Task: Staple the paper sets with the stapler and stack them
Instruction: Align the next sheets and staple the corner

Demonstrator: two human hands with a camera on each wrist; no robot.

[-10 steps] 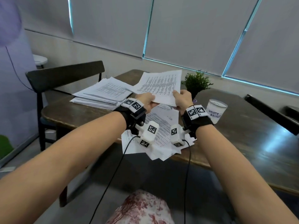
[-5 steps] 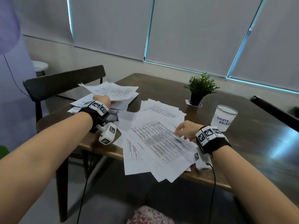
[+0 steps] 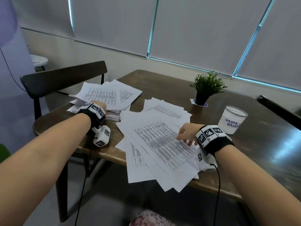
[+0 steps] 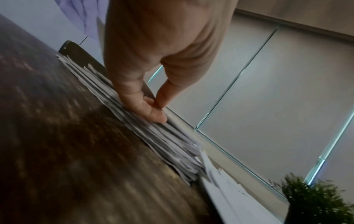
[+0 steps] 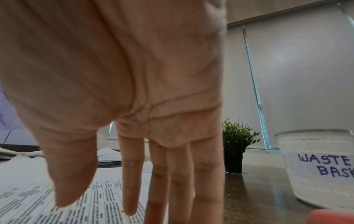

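Fingers of the right hand (image 3: 185,133) lie straight and apart on the loose sheets (image 3: 159,141), whose long axis runs toward her; left hand (image 4: 151,109) pinches the far stack (image 3: 105,98) (stapler unseen).

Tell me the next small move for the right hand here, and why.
Probably gather the top few sheets of the loose fanned pile with the right hand. Its straight fingers already rest on that pile, holding nothing. The left hand is at the edge of the stack on the far left. No stapler shows in any view.
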